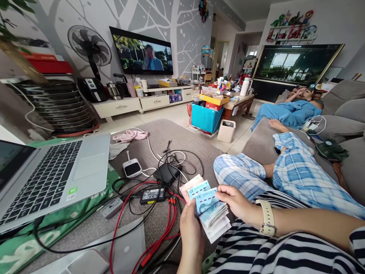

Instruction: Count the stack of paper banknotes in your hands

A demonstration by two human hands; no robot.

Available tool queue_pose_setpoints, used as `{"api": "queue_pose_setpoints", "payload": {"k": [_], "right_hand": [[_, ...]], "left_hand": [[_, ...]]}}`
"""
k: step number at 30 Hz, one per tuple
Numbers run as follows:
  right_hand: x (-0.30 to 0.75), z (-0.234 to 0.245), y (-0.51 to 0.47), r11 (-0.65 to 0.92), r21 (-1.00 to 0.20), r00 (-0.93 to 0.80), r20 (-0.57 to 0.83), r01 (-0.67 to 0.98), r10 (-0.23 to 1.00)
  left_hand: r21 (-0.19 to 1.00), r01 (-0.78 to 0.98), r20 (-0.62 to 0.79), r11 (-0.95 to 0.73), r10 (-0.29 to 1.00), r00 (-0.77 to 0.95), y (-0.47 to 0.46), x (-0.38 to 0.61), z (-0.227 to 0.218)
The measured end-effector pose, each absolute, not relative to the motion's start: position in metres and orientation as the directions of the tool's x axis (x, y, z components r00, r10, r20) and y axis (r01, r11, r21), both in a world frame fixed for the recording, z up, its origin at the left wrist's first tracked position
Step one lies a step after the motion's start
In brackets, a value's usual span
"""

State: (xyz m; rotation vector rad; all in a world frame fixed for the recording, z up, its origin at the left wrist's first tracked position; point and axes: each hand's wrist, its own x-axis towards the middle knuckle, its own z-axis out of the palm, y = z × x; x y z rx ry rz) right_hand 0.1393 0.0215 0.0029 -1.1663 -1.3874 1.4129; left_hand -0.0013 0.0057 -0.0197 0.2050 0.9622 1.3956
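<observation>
Banknotes fanned over the lap: left hand grips the stack from below, right hand pinches its top edge. Counting seems midway; next note needs peeling off singly.

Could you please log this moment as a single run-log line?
left hand: holds banknotes | right hand: on the fanned banknotes | nearby: cables, laptop
</observation>
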Motion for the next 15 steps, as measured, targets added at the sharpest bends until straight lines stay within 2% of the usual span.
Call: {"api": "queue_pose_setpoints", "payload": {"k": [15], "right_hand": [[0.1435,0.0027,0.0196,-0.054,-0.997,-0.210,-0.066,0.062,0.975]], "left_hand": [[0.620,-0.753,-0.454,0.219,0.883,-0.117,0.0062,0.0025,-0.0178]]}}
